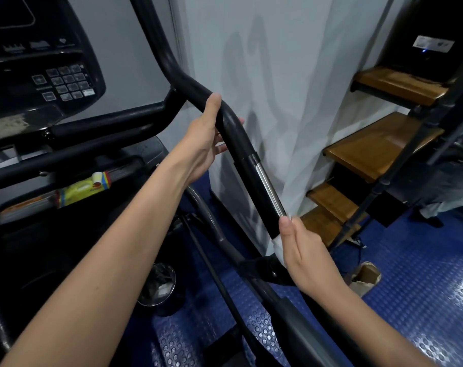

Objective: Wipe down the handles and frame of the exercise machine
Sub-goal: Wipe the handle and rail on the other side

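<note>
Head view: the fingers of the right hand point(302, 250) curl round the near, lower stretch of the black handle point(241, 144), with a white cloth point(278, 246) pressed between palm and bar; the thumb lies straight along the bar, its tip at the near end of a chrome strip point(270, 189). Farther up, the left hand point(204, 139) holds the same handle at its bend, thumb on top and fingers wrapped under and round the far side, their tips showing past the bar. Both forearms reach in from the near edge.

The handle runs from upper left, beside the machine's console point(40, 75) with its keypad, down to the right, where it meets a black bracket point(264, 268) on the frame. A yellow packet point(83, 189) lies in the tray under the console. Low between the arms stands a small bin point(161, 287) on the blue studded floor point(410, 300). To the right, past a white curtain point(291, 102), wooden stair treads point(381, 147) climb toward the far right.
</note>
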Demonstrator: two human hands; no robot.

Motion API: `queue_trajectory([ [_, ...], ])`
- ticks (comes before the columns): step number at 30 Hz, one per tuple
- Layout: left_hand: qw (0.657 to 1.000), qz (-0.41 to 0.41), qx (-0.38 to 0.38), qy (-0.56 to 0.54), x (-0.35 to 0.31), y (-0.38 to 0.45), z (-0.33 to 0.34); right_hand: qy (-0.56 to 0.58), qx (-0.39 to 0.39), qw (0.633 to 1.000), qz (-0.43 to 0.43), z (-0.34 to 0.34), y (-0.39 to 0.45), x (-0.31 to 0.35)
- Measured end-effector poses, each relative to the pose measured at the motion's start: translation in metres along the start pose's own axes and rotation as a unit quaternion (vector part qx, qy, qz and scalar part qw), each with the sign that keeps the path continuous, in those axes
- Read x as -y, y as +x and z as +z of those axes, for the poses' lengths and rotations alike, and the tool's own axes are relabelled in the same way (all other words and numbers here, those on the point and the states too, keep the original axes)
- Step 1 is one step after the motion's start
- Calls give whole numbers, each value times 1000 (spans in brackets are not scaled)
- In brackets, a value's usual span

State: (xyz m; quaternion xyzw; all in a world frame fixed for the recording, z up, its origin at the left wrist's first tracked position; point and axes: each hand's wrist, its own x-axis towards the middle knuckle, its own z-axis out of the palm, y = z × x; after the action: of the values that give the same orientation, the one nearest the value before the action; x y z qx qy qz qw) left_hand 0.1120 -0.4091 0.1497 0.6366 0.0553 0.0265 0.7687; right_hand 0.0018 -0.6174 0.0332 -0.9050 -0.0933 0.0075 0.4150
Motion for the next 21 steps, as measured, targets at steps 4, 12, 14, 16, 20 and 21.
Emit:
queue_trajectory([
  [4, 999, 0, 28, 29, 15, -5, 5, 59, 20, 998, 10, -9, 44, 38],
  [12, 994, 15, 65, 87, 9, -6, -5, 260, 65, 960, 77, -4, 112, 84],
  [14, 999, 4, 29, 36, 3, 0, -3, 225, 53, 971, 66, -3, 90, 63],
  [16, 1000, -5, 6, 16, 2, 5, 3, 181, 52, 979, 74, 0, 62, 30],
  [20, 999, -4, 15, 32, 5, 6, 8, 115, 51, 986, 106, -1, 20, -11],
  [21, 999, -1, 22, 34, 4, 5, 7, 97, 53, 989, 102, -3, 22, -11],
])
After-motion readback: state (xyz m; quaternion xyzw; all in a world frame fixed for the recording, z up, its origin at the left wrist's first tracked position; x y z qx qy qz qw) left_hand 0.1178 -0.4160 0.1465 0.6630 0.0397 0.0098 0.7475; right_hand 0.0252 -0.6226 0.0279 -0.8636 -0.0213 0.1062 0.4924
